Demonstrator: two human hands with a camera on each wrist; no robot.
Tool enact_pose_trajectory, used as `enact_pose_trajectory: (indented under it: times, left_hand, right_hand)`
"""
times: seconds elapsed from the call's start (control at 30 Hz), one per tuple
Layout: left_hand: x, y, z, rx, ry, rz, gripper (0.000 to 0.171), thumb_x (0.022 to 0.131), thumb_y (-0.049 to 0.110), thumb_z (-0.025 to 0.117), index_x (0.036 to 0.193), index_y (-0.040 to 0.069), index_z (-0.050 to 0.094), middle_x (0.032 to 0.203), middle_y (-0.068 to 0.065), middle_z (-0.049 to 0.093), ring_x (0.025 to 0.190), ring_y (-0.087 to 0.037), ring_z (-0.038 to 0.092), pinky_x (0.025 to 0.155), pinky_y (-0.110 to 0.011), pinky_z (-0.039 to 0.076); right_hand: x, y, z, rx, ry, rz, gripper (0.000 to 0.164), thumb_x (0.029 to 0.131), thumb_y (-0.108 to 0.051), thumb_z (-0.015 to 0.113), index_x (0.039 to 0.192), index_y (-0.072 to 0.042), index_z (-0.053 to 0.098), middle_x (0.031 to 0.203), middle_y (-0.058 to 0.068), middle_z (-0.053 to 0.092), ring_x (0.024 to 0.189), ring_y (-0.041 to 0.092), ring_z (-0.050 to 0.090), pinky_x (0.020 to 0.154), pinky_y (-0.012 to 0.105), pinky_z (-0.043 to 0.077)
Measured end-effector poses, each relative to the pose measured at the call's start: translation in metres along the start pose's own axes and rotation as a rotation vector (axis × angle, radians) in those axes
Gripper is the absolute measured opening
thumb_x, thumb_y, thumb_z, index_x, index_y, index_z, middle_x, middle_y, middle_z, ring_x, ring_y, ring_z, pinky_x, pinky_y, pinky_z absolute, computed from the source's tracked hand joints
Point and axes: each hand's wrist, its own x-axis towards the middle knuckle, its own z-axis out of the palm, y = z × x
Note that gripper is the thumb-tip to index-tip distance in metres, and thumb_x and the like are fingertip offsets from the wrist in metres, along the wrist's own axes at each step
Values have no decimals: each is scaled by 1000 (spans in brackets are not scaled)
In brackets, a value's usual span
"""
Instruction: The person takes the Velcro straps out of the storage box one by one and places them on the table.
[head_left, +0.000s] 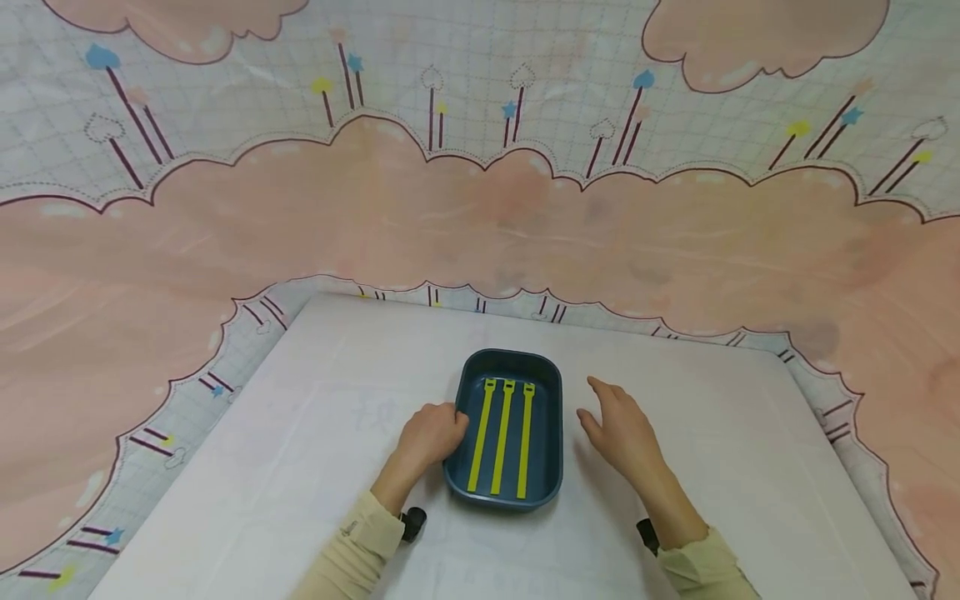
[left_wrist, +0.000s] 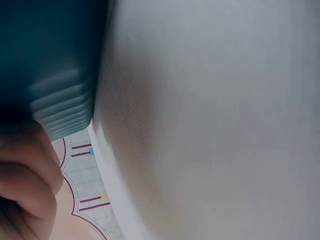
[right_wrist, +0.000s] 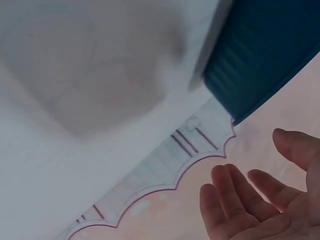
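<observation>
A dark blue rectangular tray [head_left: 504, 504] with rounded corners stands on the white table. Inside it three yellow strips [head_left: 501, 437], like flat cable ties with a holed head at the far end, lie side by side lengthwise. My left hand [head_left: 433, 433] grips the tray's left rim, thumb over the edge. In the left wrist view the curled fingers [left_wrist: 30, 175] press against the ribbed outer wall. To the right of the tray, apart from it, my right hand [head_left: 621, 429] is held with fingers loosely extended and nothing in it; the right wrist view shows its palm and spread thumb [right_wrist: 297, 147].
The white tabletop [head_left: 300, 467] spreads around the tray on all sides. Past its far and side edges hangs a pink and white patterned cloth [head_left: 465, 225] with clouds and small stars. A dark wrist camera [head_left: 413, 523] sits under the left sleeve cuff.
</observation>
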Motion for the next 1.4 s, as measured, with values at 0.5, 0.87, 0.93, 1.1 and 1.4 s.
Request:
enact_pose_trajectory:
  times: [0.5, 0.87, 0.93, 1.1, 1.4]
  left_hand:
    - [0, 2, -3, 13, 2, -27, 30, 95, 23, 46, 70, 9, 54, 61, -4, 48, 54, -18, 48, 51, -30, 37]
    - [-2, 3, -2, 27, -5, -34, 30, 96, 23, 47, 72, 9, 56, 61, -3, 48, 55, -18, 48, 53, -30, 38]
    - [-2, 3, -1, 30, -1, -34, 30, 96, 23, 47, 72, 9, 56, 61, -3, 48, 55, -18, 48, 53, -30, 38]
    - [-2, 3, 0, 29, 1, -40, 30, 96, 24, 47, 72, 8, 56, 61, -3, 48, 55, -18, 48, 53, -30, 38]
    - [-2, 2, 0, 27, -3, -38, 30, 96, 24, 46, 73, 8, 57, 61, -3, 48, 55, -18, 48, 53, -30, 37]
  right_hand:
    - [29, -35, 6, -230, -148, -286, 44, 83, -19, 78, 123, -8, 65, 115, 11, 66, 108, 31, 59, 92, 51, 46]
    - [49, -52, 23, -386, -297, -406, 26, 84, -15, 73, 110, -15, 74, 105, 4, 69, 99, 25, 59, 93, 50, 43]
    - [50, -53, 25, -393, -309, -406, 25, 85, -15, 74, 110, -15, 75, 105, 5, 69, 99, 25, 58, 93, 49, 43]
    - [51, -55, 27, -405, -329, -413, 23, 85, -15, 73, 108, -15, 75, 104, 5, 69, 98, 26, 58, 93, 49, 43]
    - [50, -55, 36, -486, -381, -461, 19, 88, -14, 69, 107, -15, 75, 103, 4, 69, 98, 25, 58, 90, 45, 43]
